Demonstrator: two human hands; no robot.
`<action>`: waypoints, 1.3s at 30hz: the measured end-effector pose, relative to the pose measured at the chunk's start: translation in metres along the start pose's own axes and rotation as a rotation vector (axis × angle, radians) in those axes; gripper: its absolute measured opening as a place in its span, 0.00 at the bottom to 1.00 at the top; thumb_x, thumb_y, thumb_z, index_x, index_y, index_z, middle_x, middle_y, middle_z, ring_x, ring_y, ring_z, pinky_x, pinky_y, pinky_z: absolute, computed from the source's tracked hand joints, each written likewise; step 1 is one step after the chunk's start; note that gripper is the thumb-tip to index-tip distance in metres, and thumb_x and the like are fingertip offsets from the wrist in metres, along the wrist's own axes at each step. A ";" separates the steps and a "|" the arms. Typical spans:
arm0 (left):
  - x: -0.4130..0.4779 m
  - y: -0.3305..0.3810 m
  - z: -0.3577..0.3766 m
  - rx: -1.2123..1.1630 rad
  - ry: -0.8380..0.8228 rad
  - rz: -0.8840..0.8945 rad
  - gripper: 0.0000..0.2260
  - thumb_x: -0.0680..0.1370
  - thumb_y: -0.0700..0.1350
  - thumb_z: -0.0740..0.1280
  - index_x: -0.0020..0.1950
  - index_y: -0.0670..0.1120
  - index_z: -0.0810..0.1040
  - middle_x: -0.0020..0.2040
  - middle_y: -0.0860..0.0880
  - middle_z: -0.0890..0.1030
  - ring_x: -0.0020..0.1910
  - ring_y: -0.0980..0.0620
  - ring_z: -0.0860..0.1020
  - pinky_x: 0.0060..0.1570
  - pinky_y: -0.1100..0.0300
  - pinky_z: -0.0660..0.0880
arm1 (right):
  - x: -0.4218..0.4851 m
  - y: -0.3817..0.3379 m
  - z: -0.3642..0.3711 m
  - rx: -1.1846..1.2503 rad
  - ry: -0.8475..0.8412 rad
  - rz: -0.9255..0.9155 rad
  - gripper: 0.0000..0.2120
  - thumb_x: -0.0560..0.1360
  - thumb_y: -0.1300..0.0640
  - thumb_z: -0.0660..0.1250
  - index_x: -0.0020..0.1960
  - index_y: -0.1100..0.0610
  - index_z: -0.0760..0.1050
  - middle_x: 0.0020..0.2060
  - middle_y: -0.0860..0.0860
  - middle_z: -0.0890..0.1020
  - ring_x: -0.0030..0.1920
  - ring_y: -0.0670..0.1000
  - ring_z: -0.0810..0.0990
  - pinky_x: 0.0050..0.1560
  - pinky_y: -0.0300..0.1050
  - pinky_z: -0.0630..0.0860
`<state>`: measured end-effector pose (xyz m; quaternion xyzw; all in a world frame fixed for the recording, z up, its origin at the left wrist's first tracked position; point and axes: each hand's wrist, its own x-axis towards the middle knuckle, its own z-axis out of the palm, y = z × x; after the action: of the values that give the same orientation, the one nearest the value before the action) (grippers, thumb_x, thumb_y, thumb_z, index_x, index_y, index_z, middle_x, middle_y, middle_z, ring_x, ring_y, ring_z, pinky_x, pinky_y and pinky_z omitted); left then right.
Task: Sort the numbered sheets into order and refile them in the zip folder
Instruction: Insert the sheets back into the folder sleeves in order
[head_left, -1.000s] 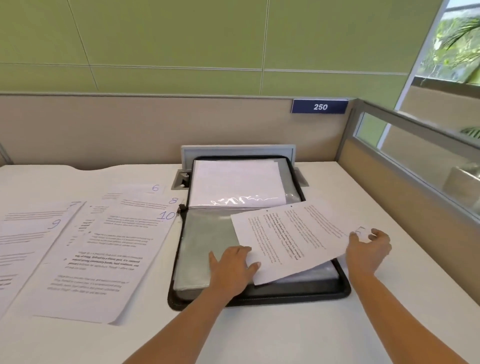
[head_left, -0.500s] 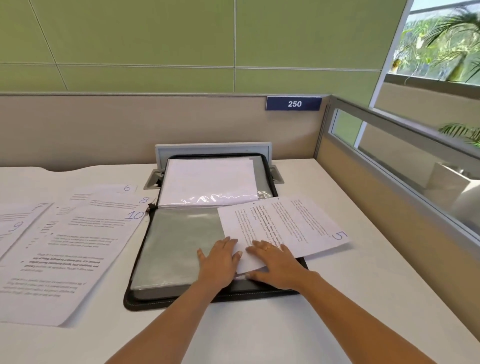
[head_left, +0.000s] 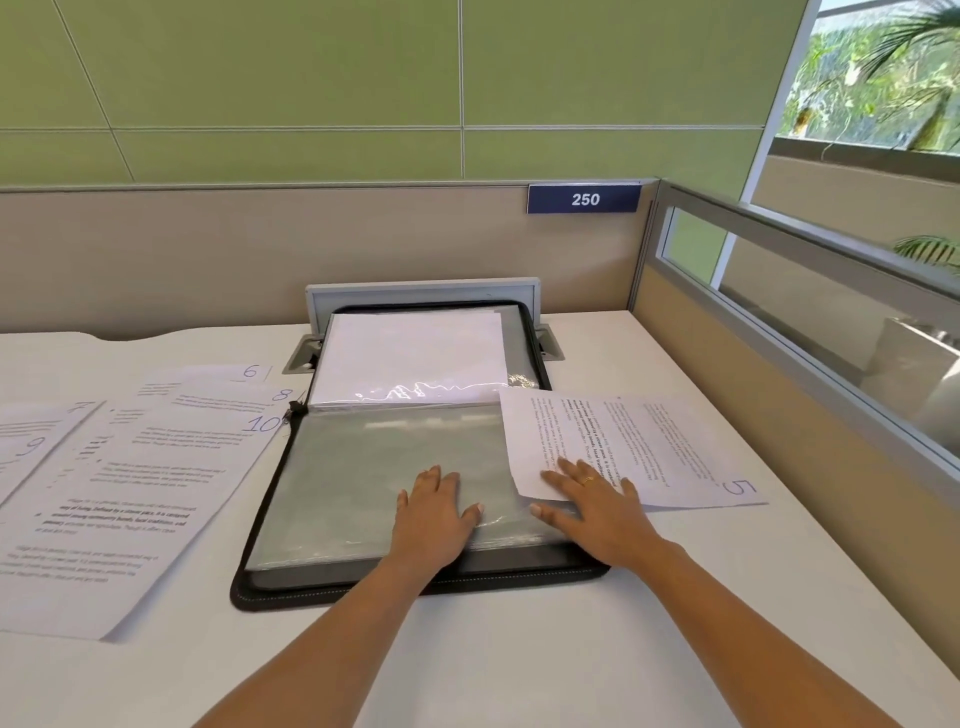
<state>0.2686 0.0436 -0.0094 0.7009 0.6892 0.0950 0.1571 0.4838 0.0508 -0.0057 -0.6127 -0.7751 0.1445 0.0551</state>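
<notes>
Left edge cuts off sheet 9

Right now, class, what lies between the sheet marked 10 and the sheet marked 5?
In the head view, the open zip folder lies between them, the left hand flat on its clear sleeve.

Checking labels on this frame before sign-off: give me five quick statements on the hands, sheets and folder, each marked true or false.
1. The right hand rests flat on the sheet marked 5. True.
2. The left hand pinches a sheet. False: it lies flat on the clear sleeve, holding nothing.
3. The zip folder is zipped shut. False: it lies open on the desk.
4. The sheet marked 10 lies on the desk left of the zip folder. True.
5. The sheet marked 5 sits inside a sleeve. False: it lies on top, overhanging the zip folder's right edge onto the desk.
</notes>
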 end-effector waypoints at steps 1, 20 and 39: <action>0.000 0.002 0.001 0.006 0.004 -0.011 0.25 0.80 0.56 0.56 0.75 0.47 0.58 0.77 0.45 0.54 0.76 0.49 0.51 0.73 0.48 0.49 | -0.001 0.004 -0.001 0.017 -0.006 0.012 0.57 0.52 0.18 0.27 0.75 0.41 0.53 0.76 0.43 0.51 0.76 0.46 0.48 0.72 0.62 0.45; 0.019 0.078 0.017 -0.245 0.068 0.127 0.24 0.73 0.55 0.71 0.64 0.45 0.76 0.61 0.47 0.75 0.61 0.50 0.70 0.58 0.61 0.66 | 0.006 0.038 0.011 0.333 0.527 0.030 0.23 0.79 0.47 0.50 0.67 0.54 0.72 0.63 0.51 0.77 0.64 0.52 0.75 0.63 0.57 0.71; 0.021 0.076 0.011 -0.490 0.162 -0.049 0.10 0.79 0.43 0.64 0.52 0.39 0.83 0.49 0.44 0.83 0.42 0.53 0.74 0.43 0.63 0.67 | -0.009 0.030 0.004 0.412 0.554 0.008 0.19 0.80 0.63 0.57 0.70 0.55 0.68 0.67 0.52 0.73 0.67 0.52 0.71 0.64 0.33 0.59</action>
<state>0.3439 0.0631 0.0057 0.6153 0.6726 0.3111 0.2688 0.5134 0.0475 -0.0177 -0.6077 -0.6826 0.1263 0.3857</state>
